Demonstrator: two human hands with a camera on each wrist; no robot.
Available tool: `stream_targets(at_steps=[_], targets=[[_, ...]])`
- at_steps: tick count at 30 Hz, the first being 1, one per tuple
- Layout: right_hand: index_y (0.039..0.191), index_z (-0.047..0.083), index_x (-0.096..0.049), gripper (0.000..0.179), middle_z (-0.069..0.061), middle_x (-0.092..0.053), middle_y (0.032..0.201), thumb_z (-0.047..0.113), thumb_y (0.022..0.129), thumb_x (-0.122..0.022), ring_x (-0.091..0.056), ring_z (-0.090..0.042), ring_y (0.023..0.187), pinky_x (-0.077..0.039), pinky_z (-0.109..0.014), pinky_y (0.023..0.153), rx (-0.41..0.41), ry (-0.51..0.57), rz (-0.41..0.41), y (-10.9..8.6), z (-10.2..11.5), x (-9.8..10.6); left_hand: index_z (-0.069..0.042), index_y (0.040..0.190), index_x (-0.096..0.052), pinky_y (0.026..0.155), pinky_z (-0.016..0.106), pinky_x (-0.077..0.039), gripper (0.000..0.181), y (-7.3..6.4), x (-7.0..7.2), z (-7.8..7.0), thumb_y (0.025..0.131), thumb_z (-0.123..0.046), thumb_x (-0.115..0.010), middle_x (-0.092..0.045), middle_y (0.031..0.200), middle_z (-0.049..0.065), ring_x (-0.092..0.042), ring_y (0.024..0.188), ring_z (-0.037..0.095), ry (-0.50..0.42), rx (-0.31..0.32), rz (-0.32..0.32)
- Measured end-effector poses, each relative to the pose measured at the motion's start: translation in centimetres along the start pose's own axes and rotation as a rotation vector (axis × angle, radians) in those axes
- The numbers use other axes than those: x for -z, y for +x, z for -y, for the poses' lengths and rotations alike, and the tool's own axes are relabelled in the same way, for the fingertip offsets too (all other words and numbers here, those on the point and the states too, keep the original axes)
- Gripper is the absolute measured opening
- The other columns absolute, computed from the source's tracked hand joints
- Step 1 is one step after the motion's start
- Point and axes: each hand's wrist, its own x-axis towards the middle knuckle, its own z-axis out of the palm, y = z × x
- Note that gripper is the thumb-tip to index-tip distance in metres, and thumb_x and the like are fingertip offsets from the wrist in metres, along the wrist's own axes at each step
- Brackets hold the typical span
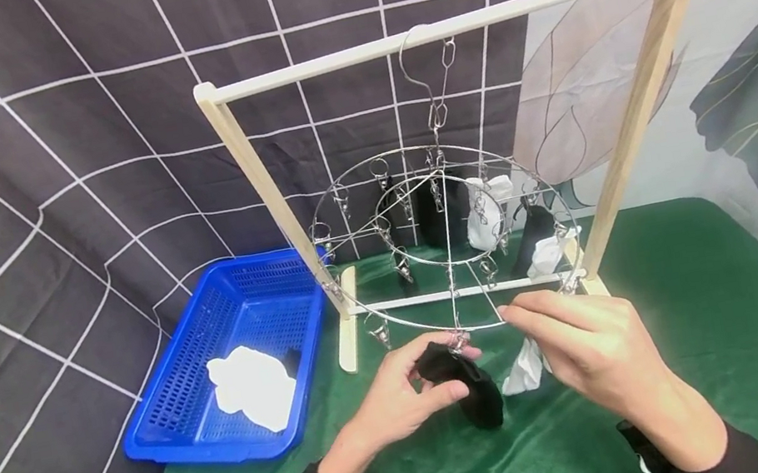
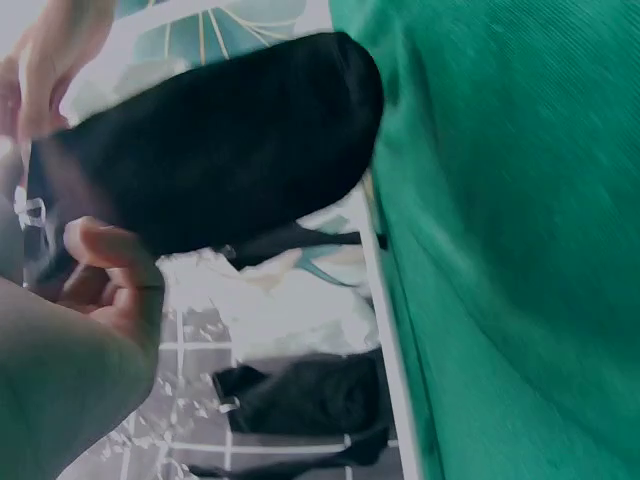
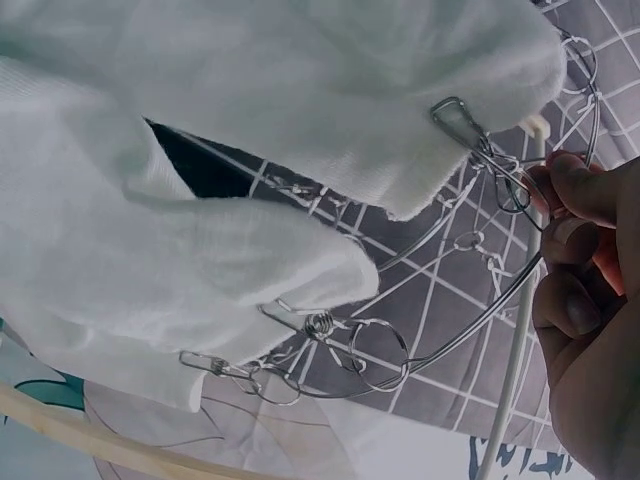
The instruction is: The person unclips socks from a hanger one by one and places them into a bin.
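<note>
My left hand [image 1: 405, 384] holds a black sock [image 1: 482, 400] near its cuff, at a metal clip [image 1: 458, 339] on the front edge of a round wire sock hanger [image 1: 402, 324]. The sock's toe hangs down toward the green cloth; in the left wrist view the sock [image 2: 230, 150] spreads out past the curled fingers. My right hand [image 1: 596, 342] pinches the hanger's outer wire ring, right of that clip. Beside it a white sock [image 1: 523, 370] hangs, partly hidden by the hand. Two pieces of white fabric [image 3: 300, 80] hang from clips in the right wrist view.
A wooden stand [image 1: 630, 107] carries the hanger by a hook on its white rail [image 1: 333, 63]. More black and white socks [image 1: 482, 218] hang at the back and right. On the left, a blue basket [image 1: 206, 292] contains white fabric [image 1: 253, 387] and something dark. Green cloth [image 1: 727, 310] covers the table.
</note>
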Motion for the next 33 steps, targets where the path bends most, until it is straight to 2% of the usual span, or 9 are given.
stream_targets(at_steps=[2,4,8,11,20,23,27,30,33], targets=[[0.088,0.004,-0.076,0.024,-0.005,-0.069,0.083,0.004,0.09,-0.052,-0.063,-0.018,0.061,-0.046,-0.03,0.046,-0.001,0.001,0.0,0.0,0.0,0.0,-0.003,0.121,-0.058,0.072,0.033,-0.055,0.034,0.2,-0.6,-0.8,0.088,-0.002,-0.066,-0.067,0.111,0.012,-0.066,0.093,0.022,-0.051,-0.048,-0.038],[0.088,0.004,-0.076,0.023,-0.005,-0.069,0.083,0.004,0.09,-0.053,-0.063,-0.018,0.062,-0.047,-0.03,0.046,0.002,0.003,-0.001,0.0,0.1,-0.1,0.0,0.113,-0.063,0.079,0.038,-0.054,0.024,0.4,-1.0,-1.6,0.088,0.003,-0.064,-0.068,0.105,0.012,-0.066,0.096,0.024,-0.051,-0.067,-0.08],[0.089,0.004,-0.076,0.022,-0.005,-0.069,0.083,0.005,0.09,-0.054,-0.063,-0.018,0.061,-0.046,-0.03,0.046,0.006,0.007,0.0,0.0,0.1,-0.1,-0.003,0.099,-0.068,0.066,0.034,-0.055,0.012,0.3,-1.3,-2.9,0.088,0.001,-0.064,-0.071,0.095,0.006,-0.067,0.082,0.016,0.044,-0.031,-0.154],[0.088,0.003,-0.076,0.022,-0.005,-0.069,0.083,0.006,0.091,-0.054,-0.062,-0.019,0.06,-0.046,-0.03,0.046,0.006,0.009,-0.001,0.1,0.2,-0.2,-0.004,0.097,-0.069,0.061,0.033,-0.055,0.01,0.2,-1.3,-3.3,0.087,-0.002,-0.067,-0.071,0.091,0.004,-0.066,0.077,0.013,0.086,-0.005,-0.179],[0.1,0.001,-0.074,0.026,-0.009,-0.069,0.091,0.022,0.095,-0.059,-0.064,-0.019,0.067,-0.048,-0.032,0.05,-0.049,0.034,0.052,0.4,0.5,-0.1,-0.006,0.093,-0.07,0.053,0.029,-0.053,0.008,0.2,-1.3,-3.2,0.087,-0.002,-0.068,-0.07,0.085,0.003,-0.064,0.068,0.012,0.112,-0.037,-0.179],[0.098,-0.002,-0.073,0.03,-0.011,-0.069,0.089,0.026,0.093,-0.062,-0.063,-0.02,0.065,-0.047,-0.031,0.049,-0.062,0.045,-0.014,0.6,1.0,-0.5,-0.006,0.093,-0.07,0.052,0.029,-0.052,0.007,0.2,-1.3,-3.2,0.087,-0.003,-0.068,-0.07,0.084,0.003,-0.063,0.067,0.012,0.108,-0.033,-0.181],[0.078,-0.001,-0.068,0.027,-0.003,-0.062,0.07,0.022,0.091,-0.066,-0.049,-0.009,0.051,-0.036,-0.016,0.045,-0.08,0.134,-0.107,0.8,1.8,-1.0,-0.007,0.092,-0.069,0.051,0.028,-0.051,0.006,0.2,-1.3,-3.2,0.087,-0.004,-0.068,-0.069,0.082,0.003,-0.061,0.065,0.011,0.124,-0.039,-0.182],[0.072,0.006,-0.063,0.027,0.006,-0.052,0.064,0.025,0.092,-0.065,-0.038,-0.002,0.049,-0.027,-0.01,0.047,-0.138,0.165,-0.041,0.3,2.2,-1.1,-0.008,0.092,-0.069,0.05,0.026,-0.05,0.006,0.2,-1.4,-3.2,0.087,-0.005,-0.068,-0.069,0.081,0.001,-0.06,0.063,0.01,0.131,-0.037,-0.182],[0.081,0.008,-0.067,0.03,0.009,-0.051,0.067,0.036,0.093,-0.062,-0.039,0.0,0.052,-0.03,-0.011,0.047,-0.237,0.119,0.092,-0.9,2.4,-1.5,-0.009,0.093,-0.07,0.049,0.024,-0.047,0.007,0.2,-1.4,-3.3,0.087,-0.005,-0.068,-0.068,0.081,-0.001,-0.056,0.062,0.006,0.141,-0.038,-0.182]])
